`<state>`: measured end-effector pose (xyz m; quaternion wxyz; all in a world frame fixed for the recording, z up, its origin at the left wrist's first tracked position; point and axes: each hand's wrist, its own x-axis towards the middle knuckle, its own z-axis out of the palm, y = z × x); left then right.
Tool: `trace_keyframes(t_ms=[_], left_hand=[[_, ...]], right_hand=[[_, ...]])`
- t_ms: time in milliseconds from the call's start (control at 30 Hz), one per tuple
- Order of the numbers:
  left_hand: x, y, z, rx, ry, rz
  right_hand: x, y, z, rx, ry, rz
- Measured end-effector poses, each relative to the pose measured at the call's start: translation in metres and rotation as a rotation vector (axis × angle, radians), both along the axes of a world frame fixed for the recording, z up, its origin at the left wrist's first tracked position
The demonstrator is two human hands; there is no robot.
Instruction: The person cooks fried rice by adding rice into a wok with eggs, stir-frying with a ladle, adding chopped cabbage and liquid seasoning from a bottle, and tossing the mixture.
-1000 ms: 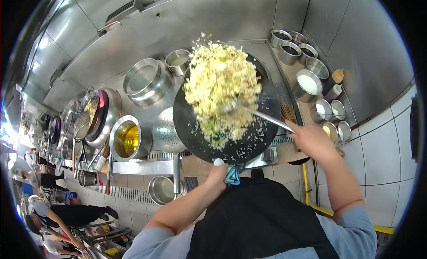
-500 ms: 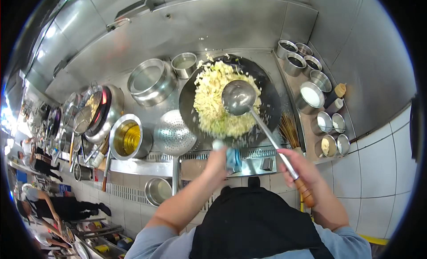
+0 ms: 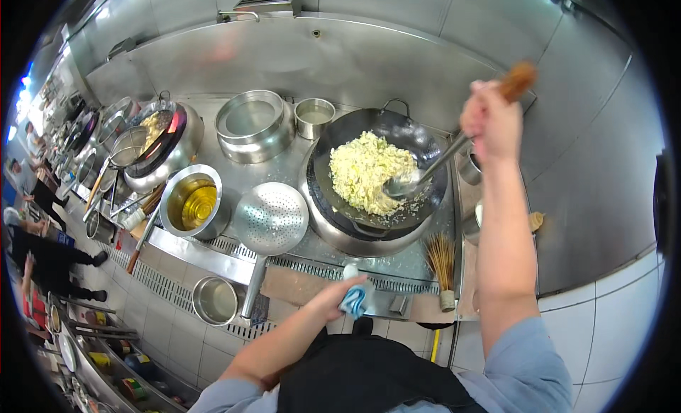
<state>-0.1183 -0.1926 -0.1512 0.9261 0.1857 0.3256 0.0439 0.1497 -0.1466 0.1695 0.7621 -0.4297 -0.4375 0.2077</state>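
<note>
From the pot of yellow oil (image 3: pixel 191 200) and perforated strainer (image 3: pixel 271 218), the left hand (image 3: pixel 339 294) keeps clutching a blue cloth (image 3: pixel 357 299) while the fried rice (image 3: pixel 365 172) — airborne a second ago — sits settled in the wok (image 3: pixel 379 175), and the right hand (image 3: pixel 491 118), now raised, grips the ladle (image 3: pixel 425 173) — stirring has replaced tossing.

two hands: left hand (image 3: pixel 333 299), right hand (image 3: pixel 491 118). one ladle (image 3: pixel 425 173). one blue cloth (image 3: pixel 357 299). two woks: black wok (image 3: pixel 418 140) of rice near the desk's right edge, second wok (image 3: pixel 164 133) toward the left edge. one oil pot (image 3: pixel 191 200). one perforated strainer (image 3: pixel 271 218). one bamboo brush (image 3: pixel 443 260) at the front edge.
</note>
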Motion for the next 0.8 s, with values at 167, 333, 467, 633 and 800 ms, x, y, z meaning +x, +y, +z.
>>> trace_keyframes(t_ms=[167, 333, 467, 633, 800], left_hand=[[-0.018, -0.025, 0.006, -0.009, 0.053, 0.024], [-0.034, -0.025, 0.016, 0.076, 0.096, 0.035], [-0.036, -0.023, 0.02, 0.092, 0.111, 0.115], [-0.035, -0.023, 0.014, 0.152, 0.062, 0.034], [-0.043, -0.019, 0.023, 0.149, 0.098, 0.086]], right_hand=[[0.008, 0.017, -0.083, 0.085, 0.041, -0.085], [0.023, 0.064, -0.074, -0.142, 0.029, 0.078], [-0.013, 0.03, -0.041, 0.196, -0.017, 0.116], [0.01, 0.094, -0.103, -0.098, -0.008, -0.015], [-0.02, 0.075, -0.057, -0.047, -0.01, 0.145]])
